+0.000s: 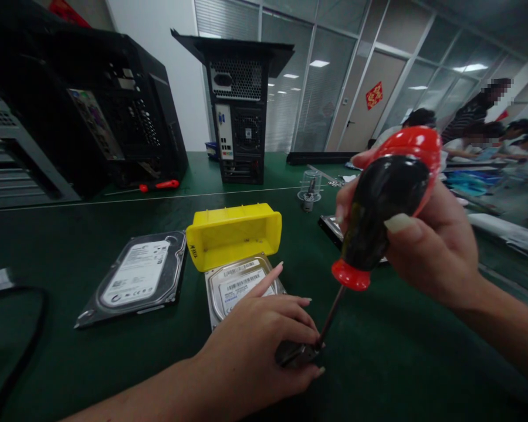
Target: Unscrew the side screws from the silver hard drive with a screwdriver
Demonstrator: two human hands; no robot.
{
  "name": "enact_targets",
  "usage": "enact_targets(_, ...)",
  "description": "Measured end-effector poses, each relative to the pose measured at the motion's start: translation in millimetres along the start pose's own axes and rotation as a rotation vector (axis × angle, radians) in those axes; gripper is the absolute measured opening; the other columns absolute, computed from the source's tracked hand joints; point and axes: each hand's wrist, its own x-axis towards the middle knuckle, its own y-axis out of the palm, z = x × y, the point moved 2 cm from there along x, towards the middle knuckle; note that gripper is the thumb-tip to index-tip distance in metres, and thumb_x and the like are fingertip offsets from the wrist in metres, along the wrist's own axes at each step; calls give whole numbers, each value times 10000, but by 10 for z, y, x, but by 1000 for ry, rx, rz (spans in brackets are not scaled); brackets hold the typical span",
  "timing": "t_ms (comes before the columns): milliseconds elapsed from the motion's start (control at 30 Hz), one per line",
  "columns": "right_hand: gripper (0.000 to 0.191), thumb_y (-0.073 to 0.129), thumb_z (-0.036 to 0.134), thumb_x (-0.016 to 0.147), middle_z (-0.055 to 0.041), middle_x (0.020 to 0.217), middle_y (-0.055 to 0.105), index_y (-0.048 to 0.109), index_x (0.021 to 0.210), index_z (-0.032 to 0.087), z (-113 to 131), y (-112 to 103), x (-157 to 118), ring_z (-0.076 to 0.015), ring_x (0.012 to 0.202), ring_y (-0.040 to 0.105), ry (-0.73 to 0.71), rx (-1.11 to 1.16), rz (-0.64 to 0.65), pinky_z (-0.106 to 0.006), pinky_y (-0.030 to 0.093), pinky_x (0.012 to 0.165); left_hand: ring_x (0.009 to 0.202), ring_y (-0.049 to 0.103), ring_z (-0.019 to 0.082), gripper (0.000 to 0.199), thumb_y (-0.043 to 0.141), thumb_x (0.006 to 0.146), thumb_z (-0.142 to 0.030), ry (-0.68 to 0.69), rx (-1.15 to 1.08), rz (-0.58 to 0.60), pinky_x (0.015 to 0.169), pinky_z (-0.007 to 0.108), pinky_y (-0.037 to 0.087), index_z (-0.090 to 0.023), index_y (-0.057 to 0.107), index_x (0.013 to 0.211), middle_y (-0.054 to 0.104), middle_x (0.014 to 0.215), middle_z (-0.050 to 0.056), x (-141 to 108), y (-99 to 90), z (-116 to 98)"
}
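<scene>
Screwdriver [381, 211], red and black in the handle, is clamped in the right hand [426, 240] above the near right part of the green tabletop [70, 363], its shaft slanting down to a small dark part [295, 353] pinched in the left hand [257, 346] at the near edge. Just behind that hand lies a silver hard drive [240, 284], a yellow plastic tray [233, 234] on its far end; a second hard drive [136, 284] lies left, near it

We see even, moderately bright light from ceiling panels [320, 63] reflected in the glass partition [290, 88]. The green table [400, 351] lies dim with soft shadows. Edges bend and blur, notably the far right.
</scene>
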Motion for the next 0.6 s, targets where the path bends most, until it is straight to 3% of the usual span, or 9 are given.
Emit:
enact_targets(200, 387, 576, 326, 828, -4, 1081, 494, 430, 1182, 267, 71, -34, 18, -106, 929, 564, 36, 168, 165, -267, 546, 812, 1110, 537, 136, 137, 661, 766, -235, -26, 22, 25, 1102, 346, -154, -252, 657, 902, 669, 910, -77, 17, -4, -10)
enact_targets(333, 310, 577, 251, 825, 5, 1157, 468, 446, 1106, 258, 121, -19, 10, -80, 796, 589, 37, 244, 262, -270, 570, 695, 1109, 535, 130, 140, 662, 762, -229, -17, 35, 28, 1110, 347, -133, -245, 651, 900, 669, 931, -73, 8, 2, -12)
enact_targets(467, 159, 548, 268, 846, 5, 997, 523, 466, 978, 234, 125, 3, -11, -63, 731, 579, 54, 278, 320, -215, 563, 590, 1097, 542, 139, 146, 664, 758, -221, -17, 39, 18, 1120, 377, -106, -247, 648, 901, 668, 937, -66, -4, 2, -9)
enact_targets(533, 212, 542, 260, 849, 11, 949, 515, 441, 1035, 270, 120, 23, -16, -63, 718, 582, 78, 292, 329, -205, 560, 566, 1092, 545, 142, 145, 662, 759, -222, -18, 37, 12, 1120, 380, -103, -249, 649, 901, 666, 930, -64, -3, 5, -9)
enact_targets(600, 383, 524, 222, 855, 22, 917, 489, 353, 1170, 357, 123, 48, -13, -50, 694, 576, 73, 310, 330, -195, 556, 561, 1093, 546, 142, 145, 660, 759, -224, -16, 33, 11, 1118, 376, -107, -252, 651, 901, 664, 919, -65, 0, 11, -8)
